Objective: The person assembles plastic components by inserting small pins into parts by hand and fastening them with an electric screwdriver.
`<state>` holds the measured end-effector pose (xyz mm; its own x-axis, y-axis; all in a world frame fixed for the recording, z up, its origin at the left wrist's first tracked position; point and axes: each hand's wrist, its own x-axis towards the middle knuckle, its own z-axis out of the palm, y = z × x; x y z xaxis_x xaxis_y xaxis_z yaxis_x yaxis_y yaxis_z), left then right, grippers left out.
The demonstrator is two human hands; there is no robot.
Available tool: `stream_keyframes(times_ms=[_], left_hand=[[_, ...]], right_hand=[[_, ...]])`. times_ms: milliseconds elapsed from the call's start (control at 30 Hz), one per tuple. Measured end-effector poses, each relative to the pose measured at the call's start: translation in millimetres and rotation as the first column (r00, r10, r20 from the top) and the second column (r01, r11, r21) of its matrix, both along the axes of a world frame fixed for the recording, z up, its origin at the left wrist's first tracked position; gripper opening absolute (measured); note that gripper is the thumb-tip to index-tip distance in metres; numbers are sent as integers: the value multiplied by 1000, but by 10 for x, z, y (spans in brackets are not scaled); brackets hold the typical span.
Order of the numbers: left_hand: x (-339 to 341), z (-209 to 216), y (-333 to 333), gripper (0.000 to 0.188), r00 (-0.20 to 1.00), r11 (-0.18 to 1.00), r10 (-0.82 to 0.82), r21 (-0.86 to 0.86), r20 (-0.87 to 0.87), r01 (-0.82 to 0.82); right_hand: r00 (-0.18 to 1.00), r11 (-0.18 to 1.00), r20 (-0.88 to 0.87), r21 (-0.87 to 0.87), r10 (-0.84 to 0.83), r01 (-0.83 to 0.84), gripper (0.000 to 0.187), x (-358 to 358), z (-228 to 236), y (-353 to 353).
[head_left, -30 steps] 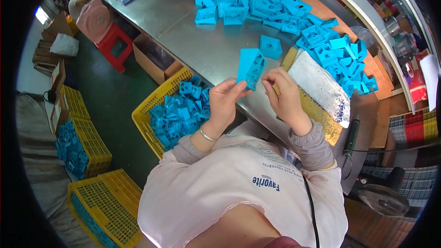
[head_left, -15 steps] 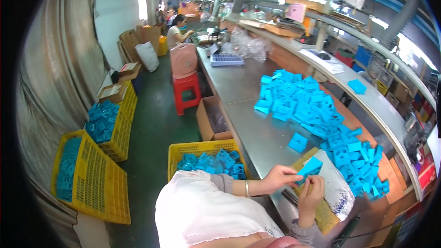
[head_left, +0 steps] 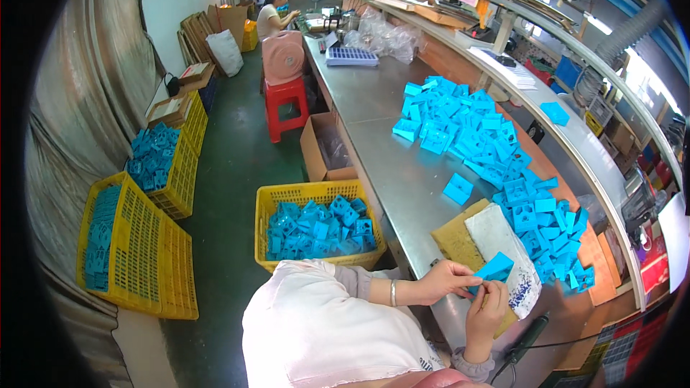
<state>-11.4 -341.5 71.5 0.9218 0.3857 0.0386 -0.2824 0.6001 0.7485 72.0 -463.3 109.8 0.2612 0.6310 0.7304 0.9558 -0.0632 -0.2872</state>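
A blue wedge-shaped plastic part (head_left: 497, 267) is held between both hands over the near edge of the metal-topped bench. My left hand (head_left: 447, 282), a bracelet at its wrist, pinches the part's left end. The fingers of my right hand (head_left: 487, 307) are closed on its lower side, partly hiding it. Below the part lie a worn yellow pad (head_left: 460, 238) and a white cloth-like sheet (head_left: 496, 228) speckled with dark blue. One loose blue part (head_left: 458, 188) lies just beyond the pad. A large heap of similar blue parts (head_left: 474, 129) spreads along the bench's right side.
A yellow crate (head_left: 309, 190) of blue parts stands left of the bench; more yellow crates (head_left: 147, 244) line the curtain. A dark-handled corded tool (head_left: 530, 336) lies right of my hands. Farther up are a red stool (head_left: 286, 104) and a seated person (head_left: 275, 14).
The view has tilted downward, showing more of the near crate. Both hands still hold the blue part, now turned slightly, with my fingers closer together on it.
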Motion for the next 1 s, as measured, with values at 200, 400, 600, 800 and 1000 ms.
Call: stream_keyframes(times_ms=[200, 400, 600, 800, 1000], left_hand=[[-182, 54, -18, 23, 999, 1000, 3, 6, 33, -3], [-448, 159, 59, 23, 998, 999, -48, -9, 39, 49], [-680, 163, 252, 16, 997, 999, -18, 49, 76, 14], [-875, 140, 339, 14, 992, 993, 58, 92, 114, -69], [-898, 96, 443, 14, 978, 991, 103, 68, 183, -117]], right_hand=[[999, 1000, 34, 6, -31, 31, 9, -203, 86, -25], [981, 1000, 190, 0, -28, 29, 10, -433, 159, 0], [986, 998, 159, -13, -59, 62, 9, -656, 155, 242], [998, 990, 67, -135, -15, 25, 13, -713, 67, 388], [1000, 1000, 7, 9, 4, -4, 12, -881, 142, 571]])
